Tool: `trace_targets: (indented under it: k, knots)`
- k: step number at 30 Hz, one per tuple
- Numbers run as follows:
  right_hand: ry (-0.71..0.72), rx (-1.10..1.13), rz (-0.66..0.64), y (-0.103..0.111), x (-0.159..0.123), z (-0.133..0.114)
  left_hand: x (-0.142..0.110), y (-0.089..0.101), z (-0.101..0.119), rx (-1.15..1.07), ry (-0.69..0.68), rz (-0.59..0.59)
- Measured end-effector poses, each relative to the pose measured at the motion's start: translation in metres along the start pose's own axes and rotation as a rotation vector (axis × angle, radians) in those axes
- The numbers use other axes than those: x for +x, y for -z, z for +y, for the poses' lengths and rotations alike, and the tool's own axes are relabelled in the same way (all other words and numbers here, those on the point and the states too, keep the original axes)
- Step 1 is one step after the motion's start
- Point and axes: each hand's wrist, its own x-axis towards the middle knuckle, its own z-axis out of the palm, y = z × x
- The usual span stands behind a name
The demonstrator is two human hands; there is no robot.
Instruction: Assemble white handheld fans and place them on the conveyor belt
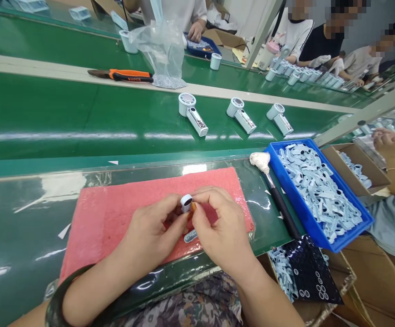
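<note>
Over the pink foam mat (116,204), my left hand (156,222) pinches a small light-blue plastic part (185,203) with a dark oval on its end. My right hand (219,222) meets it from the other side, thumb and forefinger closed around a tiny orange piece (193,206) beside the part. Whether the right fingers also grip the blue part is hidden. Just below the fingers, a flat light-blue strip (190,235) lies on the mat.
A blue tray (354,243) heaped with light-blue parts stands at the right, beside a black-handled mallet (282,206) with a wrapped head. Handheld fans (197,121) lie on the green belt (47,109). Orange-handled pliers (122,75) rest beyond. Other people work across and to the right.
</note>
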Motion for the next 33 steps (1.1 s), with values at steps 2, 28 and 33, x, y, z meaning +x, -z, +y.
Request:
trace_targets:
  k: [2,28,33]
  knots:
    - [-0.012,-0.022,-0.006,-0.001,0.001,0.002,0.001,0.0,-0.001,-0.094,0.064,-0.041]
    - [-0.047,-0.096,0.112,0.024,0.002,0.035,0.014,0.007,-0.002,-0.855,0.414,-0.263]
    - [-0.025,-0.427,0.095,0.047,-0.013,0.05,0.013,0.007,-0.002,-0.791,0.354,-0.224]
